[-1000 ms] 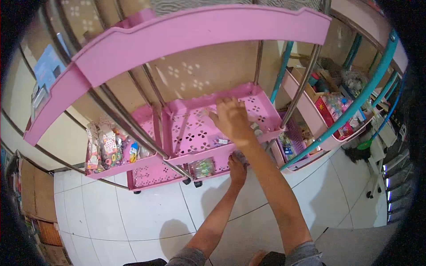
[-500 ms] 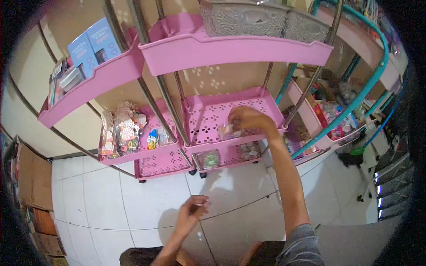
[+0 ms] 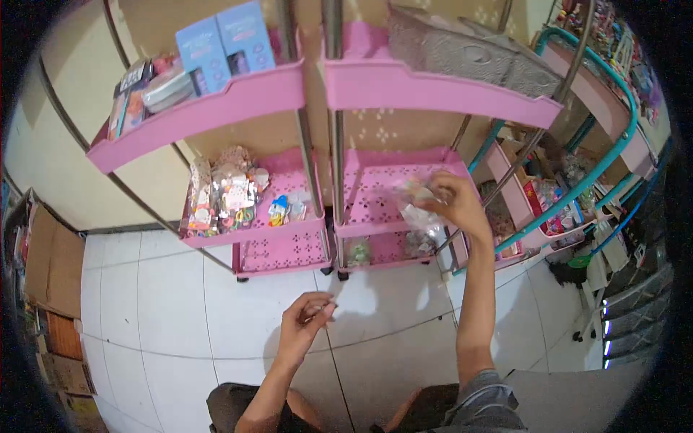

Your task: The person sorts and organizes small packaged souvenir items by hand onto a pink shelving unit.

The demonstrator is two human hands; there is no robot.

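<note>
My right hand [image 3: 462, 209] is closed on a clear plastic packet [image 3: 417, 213] with small pale contents, blurred by motion. It hovers over the front edge of the middle shelf [image 3: 375, 177] of the right pink trolley. On that trolley's bottom shelf lie a packet with green contents [image 3: 359, 252] and a greyish clear packet [image 3: 419, 244]. Lower and to the left, my left hand [image 3: 299, 328] hangs above the floor with thumb and fingers curled together. Whatever sits between those fingertips, if anything, is too small to make out.
The left pink trolley [image 3: 209, 115] carries blue boxes [image 3: 224, 50], a pile of packets [image 3: 234, 195] and a blue-and-yellow packet [image 3: 278, 209]. Grey baskets [image 3: 462, 50] stand on the upper right shelf. A teal-framed rack [image 3: 628, 108] is at right, cardboard boxes [image 3: 54, 267] at left.
My right hand has raised the clear packet off the middle shelf towards me. My left hand stays low, its fingers still curled. The whole view has shifted, with the trolleys now further right.
</note>
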